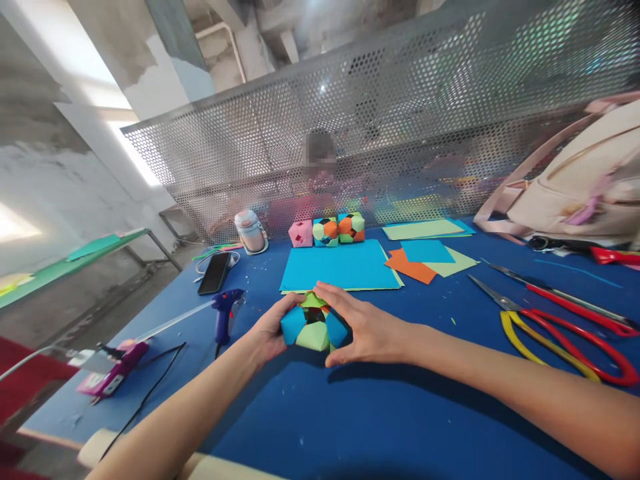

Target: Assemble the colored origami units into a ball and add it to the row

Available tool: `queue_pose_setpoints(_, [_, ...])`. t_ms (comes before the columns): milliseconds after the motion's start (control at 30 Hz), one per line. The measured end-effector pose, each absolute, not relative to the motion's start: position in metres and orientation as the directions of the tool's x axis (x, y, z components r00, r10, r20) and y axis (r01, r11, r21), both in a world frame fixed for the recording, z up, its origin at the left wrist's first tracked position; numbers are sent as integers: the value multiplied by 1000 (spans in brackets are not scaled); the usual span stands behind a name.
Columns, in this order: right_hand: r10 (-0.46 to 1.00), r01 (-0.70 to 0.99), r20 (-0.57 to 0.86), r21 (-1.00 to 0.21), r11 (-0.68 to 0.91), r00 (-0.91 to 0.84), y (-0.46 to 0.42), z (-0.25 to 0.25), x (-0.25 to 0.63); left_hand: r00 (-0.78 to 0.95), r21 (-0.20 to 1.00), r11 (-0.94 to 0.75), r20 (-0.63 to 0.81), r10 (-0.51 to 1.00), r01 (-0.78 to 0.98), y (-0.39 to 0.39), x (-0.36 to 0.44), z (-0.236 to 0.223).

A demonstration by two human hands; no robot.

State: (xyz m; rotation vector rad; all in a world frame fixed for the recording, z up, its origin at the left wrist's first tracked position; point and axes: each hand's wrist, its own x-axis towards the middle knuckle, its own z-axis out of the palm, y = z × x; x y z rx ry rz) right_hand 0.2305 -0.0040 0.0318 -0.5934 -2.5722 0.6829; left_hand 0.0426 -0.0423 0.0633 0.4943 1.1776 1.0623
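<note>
1. Blue tabletop (300, 413) spreads beneath both hands.
2. Left hand (273, 330) grips the left side of a paper ball (311, 337); the right hand (369, 328) curves around its right side, fingers over the top.
3. It is folded from blue, light-green and orange paper, held near the table's middle; whether it touches the surface, I cannot tell.
4. Its dark opening faces the head camera, blue panels flanking it left and right; the shape looks rounded, its long axis unclear.
5. Beyond lie blue sheets (340, 263), with three paper shapes (326, 231) behind; a glue gun (226, 317) sits leftward, scissors (509, 303) rightward.
6. Farther back, a perforated metal screen (260, 147) stands before bare, patchy walls.
</note>
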Motion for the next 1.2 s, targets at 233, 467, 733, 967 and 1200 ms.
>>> queue_pose_setpoints(233, [606,394,268,-555,733,-749,-10,26,226,-42,811,425,-480,876,-403,-37,50,55])
queue_pose_setpoints(467, [681,426,202,-647,632,-704,-10,31,225,-192,879,305,-393,900,-367,-28,53,42])
queue_pose_setpoints(733, [689,400,206,-686,608,-695,-7,24,219,-311,947,92,-192,931,-309,-33,51,28])
queue_pose_setpoints(967, [680,355,239,-707,612,-693,-6,21,219,-114,983,-123,139,984,139,-46,47,28])
queue_pose_setpoints(1200, [524,311,93,-713,629,-847,6,37,236,-105,983,-134,147,983,129,-43,46,23])
